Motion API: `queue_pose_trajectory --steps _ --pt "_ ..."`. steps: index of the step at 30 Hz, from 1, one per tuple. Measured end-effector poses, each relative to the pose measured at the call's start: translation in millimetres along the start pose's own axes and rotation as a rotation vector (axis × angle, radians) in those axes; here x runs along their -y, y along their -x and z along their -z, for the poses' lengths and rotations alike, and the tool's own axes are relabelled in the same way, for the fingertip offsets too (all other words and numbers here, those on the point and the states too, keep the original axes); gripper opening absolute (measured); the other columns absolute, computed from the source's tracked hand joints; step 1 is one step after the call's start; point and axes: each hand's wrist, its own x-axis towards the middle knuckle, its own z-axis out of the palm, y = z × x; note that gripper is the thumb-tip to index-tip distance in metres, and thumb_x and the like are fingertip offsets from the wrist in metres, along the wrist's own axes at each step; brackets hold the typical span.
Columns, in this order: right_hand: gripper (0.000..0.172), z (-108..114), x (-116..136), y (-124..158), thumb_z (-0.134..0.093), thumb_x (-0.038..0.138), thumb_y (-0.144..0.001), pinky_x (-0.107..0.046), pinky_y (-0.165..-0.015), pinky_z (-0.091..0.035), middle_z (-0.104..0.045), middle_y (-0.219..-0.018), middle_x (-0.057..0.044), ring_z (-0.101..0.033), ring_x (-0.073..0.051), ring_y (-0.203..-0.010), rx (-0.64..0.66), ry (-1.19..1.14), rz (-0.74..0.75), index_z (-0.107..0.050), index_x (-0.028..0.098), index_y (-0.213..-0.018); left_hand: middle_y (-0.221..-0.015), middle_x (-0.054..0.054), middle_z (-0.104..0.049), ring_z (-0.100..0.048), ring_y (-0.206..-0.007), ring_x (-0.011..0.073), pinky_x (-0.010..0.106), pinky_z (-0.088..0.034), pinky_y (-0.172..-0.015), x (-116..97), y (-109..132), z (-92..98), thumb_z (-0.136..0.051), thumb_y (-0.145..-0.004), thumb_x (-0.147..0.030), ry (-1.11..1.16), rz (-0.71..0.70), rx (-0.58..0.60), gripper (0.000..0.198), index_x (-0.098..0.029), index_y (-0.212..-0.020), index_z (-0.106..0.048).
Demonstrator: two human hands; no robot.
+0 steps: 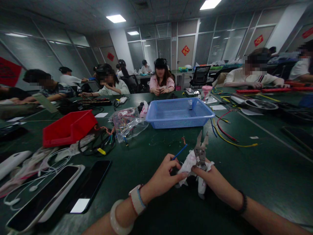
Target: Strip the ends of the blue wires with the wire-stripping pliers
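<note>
My left hand (166, 174) is closed on a short blue wire (179, 152), whose free end points up and to the right. My right hand (207, 173) grips a pair of metal wire strippers (201, 148) by handles wrapped in white tissue (188, 164); the jaws stand apart and point away from me. The two hands meet over the dark green table (151, 153), with the wire tip just left of the stripper jaws.
A blue mesh basket (179, 113) stands ahead, a clear bag of wires (127, 124) and a red bin (69, 127) to its left. Phones (49, 195) and earphone cables lie near left. Red, yellow and blue wires (227, 132) lie at right. Several people sit around the table.
</note>
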Motion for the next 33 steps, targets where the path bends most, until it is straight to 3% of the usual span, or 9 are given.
queue_pose_trajectory --steps 4,9,12,16,28,33 --pt "0.044 1.5 2.2 -0.6 -0.08 0.038 -0.06 -0.034 -0.08 -0.049 -0.069 -0.089 -0.004 -0.064 -0.02 -0.083 0.036 -0.092 -0.071 -0.061 0.018 -0.095 -0.102 0.004 -0.045 -0.049 -0.085 0.015 0.027 -0.044 -0.074 -2.0 -1.0 0.3 -0.067 -0.08 -0.036 0.032 0.034 -0.009 0.021 -0.016 -0.079 -0.058" --pt "0.037 6.3 3.9 -1.3 -0.078 0.033 -0.062 -0.031 -0.077 -0.05 -0.069 -0.085 -0.002 -0.065 -0.018 -0.079 0.077 -0.201 -0.123 -0.063 0.019 -0.093 -0.099 0.003 -0.044 -0.047 -0.079 0.0128 0.026 -0.042 -0.069 -0.7 -2.8 1.9 -0.066 -0.08 -0.039 0.046 0.049 -0.023 0.025 -0.016 -0.076 -0.057" --pt "0.033 6.6 2.5 -1.7 -0.077 0.033 -0.063 -0.029 -0.067 -0.05 -0.066 -0.072 0.0 -0.063 -0.015 -0.066 0.092 -0.221 -0.124 -0.061 0.017 -0.087 -0.098 0.002 -0.043 -0.046 -0.075 0.0111 0.025 -0.041 -0.066 2.3 -3.1 1.6 -0.065 -0.081 -0.039 0.04 0.043 -0.03 0.026 -0.016 -0.076 -0.056" --pt "0.04 5.1 -0.7 -2.7 -0.077 0.035 -0.063 -0.028 -0.053 -0.048 -0.061 -0.06 0.004 -0.057 -0.013 -0.049 0.117 -0.231 -0.165 -0.056 0.017 -0.092 -0.098 0.002 -0.044 -0.045 -0.074 0.0107 0.025 -0.041 -0.066 4.3 -2.7 2.0 -0.063 -0.082 -0.042 0.022 0.049 -0.041 0.027 -0.016 -0.077 -0.056" --pt "0.041 2.2 -0.7 -3.9 -0.075 0.037 -0.066 -0.027 -0.048 -0.048 -0.061 -0.059 0.004 -0.056 -0.012 -0.046 0.097 -0.167 -0.161 -0.05 0.018 -0.093 -0.099 0.002 -0.044 -0.045 -0.071 0.0091 0.023 -0.041 -0.062 6.1 -4.4 5.4 -0.061 -0.084 -0.042 0.016 0.081 -0.042 0.028 -0.016 -0.078 -0.055" --pt "0.038 1.4 -5.2 -5.7 -0.075 0.038 -0.068 -0.023 -0.04 -0.041 -0.052 -0.052 0.009 -0.047 -0.009 -0.041 0.068 -0.143 -0.145 -0.05 0.02 -0.09 -0.099 0.002 -0.044 -0.045 -0.068 0.0085 0.022 -0.04 -0.059 1.8 -3.3 0.7 -0.061 -0.084 -0.042 0.001 0.069 -0.04 0.027 -0.016 -0.077 -0.055"
